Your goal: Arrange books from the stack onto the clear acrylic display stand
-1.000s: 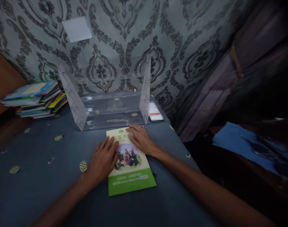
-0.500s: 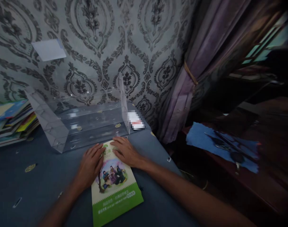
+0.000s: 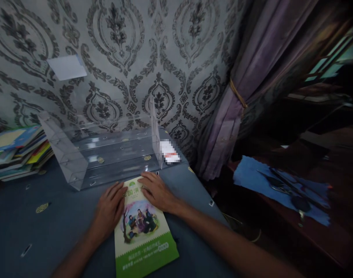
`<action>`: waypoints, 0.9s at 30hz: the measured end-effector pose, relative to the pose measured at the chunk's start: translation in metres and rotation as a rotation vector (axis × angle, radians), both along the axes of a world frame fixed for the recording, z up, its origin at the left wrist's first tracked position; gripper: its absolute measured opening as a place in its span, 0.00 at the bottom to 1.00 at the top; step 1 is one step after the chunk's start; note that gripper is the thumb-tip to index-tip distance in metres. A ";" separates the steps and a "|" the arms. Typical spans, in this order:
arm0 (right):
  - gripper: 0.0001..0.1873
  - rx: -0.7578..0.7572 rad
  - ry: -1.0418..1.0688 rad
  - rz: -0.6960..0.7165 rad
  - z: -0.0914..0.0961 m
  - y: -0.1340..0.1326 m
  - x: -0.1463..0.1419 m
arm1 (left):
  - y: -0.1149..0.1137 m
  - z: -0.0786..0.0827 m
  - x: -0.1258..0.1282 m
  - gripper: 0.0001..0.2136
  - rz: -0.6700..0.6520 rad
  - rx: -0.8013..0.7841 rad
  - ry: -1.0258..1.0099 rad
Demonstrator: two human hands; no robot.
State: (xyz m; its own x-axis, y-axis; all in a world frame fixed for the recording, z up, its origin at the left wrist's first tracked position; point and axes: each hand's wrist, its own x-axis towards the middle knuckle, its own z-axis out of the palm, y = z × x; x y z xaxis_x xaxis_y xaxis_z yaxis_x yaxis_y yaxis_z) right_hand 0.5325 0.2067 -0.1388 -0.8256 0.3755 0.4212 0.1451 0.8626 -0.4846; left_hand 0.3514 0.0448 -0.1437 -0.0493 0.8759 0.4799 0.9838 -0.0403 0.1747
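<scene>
A book (image 3: 143, 220) with a cream and green cover lies face up on the cloth-covered table. Its cover has several painted figures beneath a pink tree. My left hand (image 3: 109, 206) rests on the upper left edge of the book, fingers stretched toward its top corner. On the upper right corner lies my right hand (image 3: 157, 189), its fingers extended and slightly apart over the cover, hiding part of the title. Just beyond the book stands a clear acrylic rack (image 3: 118, 152) with stepped tiers and nothing on them.
Stacked books (image 3: 22, 152) sit at the left. A blurred-out white item (image 3: 169, 152) lies right of the rack. Behind is a patterned wall (image 3: 112, 46), with a purple curtain (image 3: 219, 131) at its right. Scissors-like tools lie on a blue cloth (image 3: 248, 173) at the right.
The whole view has shifted slightly, so everything sits a little lower and farther right. More of the title's left side shows beside my left hand. Both hands remain on the book.
</scene>
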 end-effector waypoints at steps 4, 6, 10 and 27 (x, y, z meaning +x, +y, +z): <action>0.16 -0.011 -0.002 0.004 0.000 0.000 0.000 | -0.002 0.002 0.002 0.16 0.067 -0.031 0.018; 0.16 -0.019 -0.017 0.000 0.001 0.000 0.000 | -0.003 0.003 0.002 0.16 0.112 -0.045 0.031; 0.18 -0.028 -0.041 -0.003 0.000 0.001 0.000 | -0.003 0.005 0.003 0.16 0.223 -0.091 0.053; 0.20 0.015 -0.106 -0.197 -0.010 -0.010 0.013 | -0.003 0.016 0.010 0.13 0.308 -0.139 0.119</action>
